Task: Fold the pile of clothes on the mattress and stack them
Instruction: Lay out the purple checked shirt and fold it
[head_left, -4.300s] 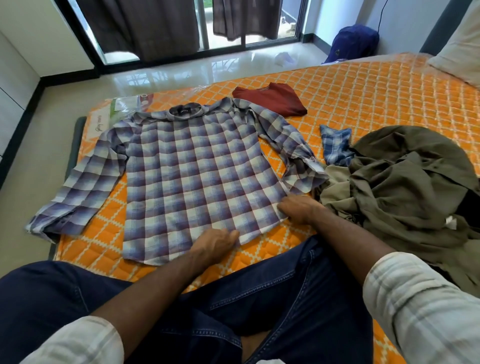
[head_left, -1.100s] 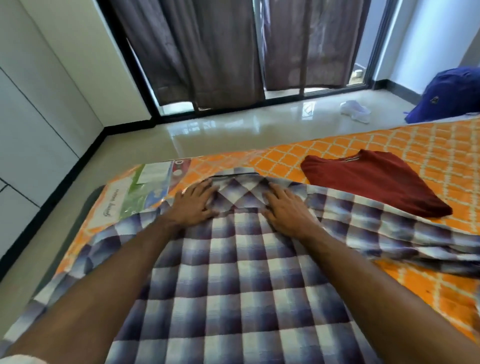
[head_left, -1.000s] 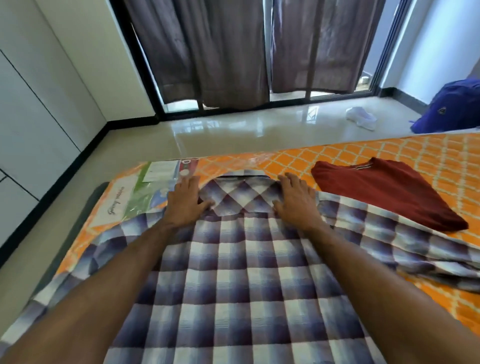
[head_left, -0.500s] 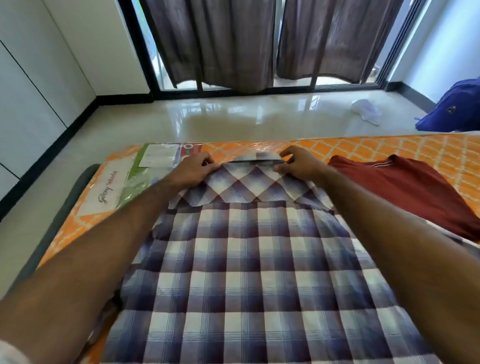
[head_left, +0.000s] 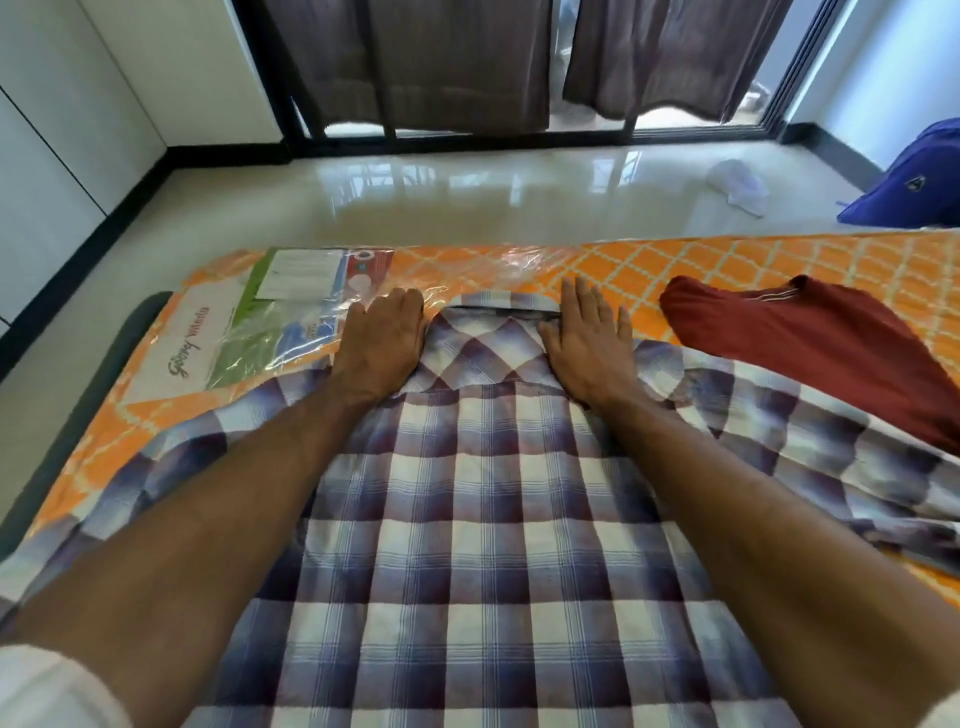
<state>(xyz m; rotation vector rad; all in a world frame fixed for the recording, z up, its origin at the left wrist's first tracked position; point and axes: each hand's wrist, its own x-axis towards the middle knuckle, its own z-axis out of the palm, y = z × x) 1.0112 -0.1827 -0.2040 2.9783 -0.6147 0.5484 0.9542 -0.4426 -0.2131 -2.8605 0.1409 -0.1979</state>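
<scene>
A blue, white and maroon plaid shirt (head_left: 467, 519) lies back-up and spread flat on the orange patterned mattress (head_left: 727, 260), collar at the far edge. My left hand (head_left: 382, 340) presses flat on the left shoulder beside the collar, fingers straight. On the right shoulder my right hand (head_left: 587, 345) lies flat too, its fingers reaching past the collar's edge. Both sleeves spread outward to the sides. A folded dark red garment (head_left: 810, 353) sits on the mattress to the right of the shirt.
The mattress's far-left corner carries a clear plastic wrap with a printed label (head_left: 249, 322). Beyond the far edge is glossy floor, with a white cloth (head_left: 737, 184) and a blue bag (head_left: 914, 182) at the right. Curtained sliding glass doors (head_left: 457, 67) stand behind.
Half a second ago both hands pinched the collar's far corners. Now they lie flat on the shoulders either side of it, fingers straight. The collar looks flatter.
</scene>
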